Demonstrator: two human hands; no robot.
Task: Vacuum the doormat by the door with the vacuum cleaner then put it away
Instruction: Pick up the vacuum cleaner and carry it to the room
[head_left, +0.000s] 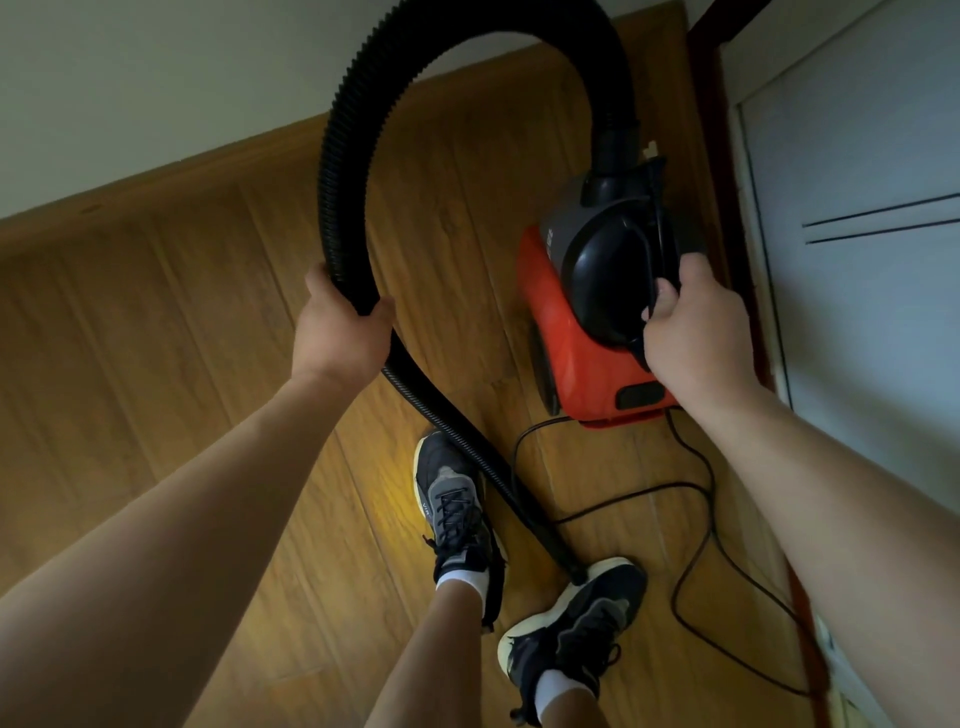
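A red and black canister vacuum cleaner (576, 332) sits over the wooden floor at the right, close to a white door. My right hand (696, 327) grips its black carry handle. A ribbed black hose (358, 130) arches from the vacuum's top over to the left and runs down between my feet. My left hand (340, 332) is wrapped around that hose. The hose's lower end disappears by my right shoe. No doormat is in view.
A thin black power cord (691, 525) loops across the wooden floor (171, 322) behind the vacuum. My two dark sneakers (452, 499) stand below the hands. A white door (862, 218) with a dark frame is at the right; a pale wall with wooden skirting runs along the upper left.
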